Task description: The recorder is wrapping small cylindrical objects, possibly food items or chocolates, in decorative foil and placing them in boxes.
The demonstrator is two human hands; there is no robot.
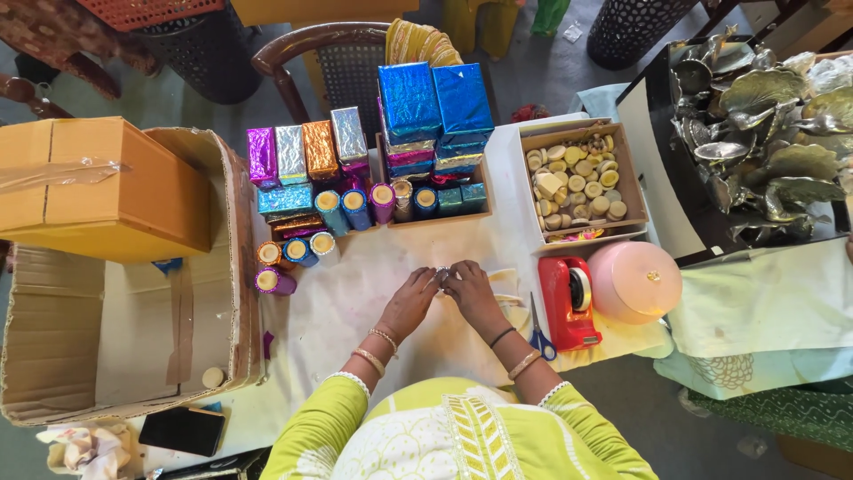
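Left hand [410, 298] and right hand [469, 286] joined at frame centre, small shiny object [442, 275] pinched between fingertips; red tape dispenser [567, 300], scissors [538, 331] placed right of hands

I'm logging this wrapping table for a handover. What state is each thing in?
Left hand: pinching a small shiny item, fingertips meeting the right hand's.
Right hand: pinching the same item.
Large cardboard carton: open, flaps out, nearly bare inside.
Box of round discs: open, full.
Red tape dispenser: loaded with a roll.
Scissors: closed, lying flat.
Pink round container: lid on.
Foil-wrapped boxes: wrapped, standing in a row.
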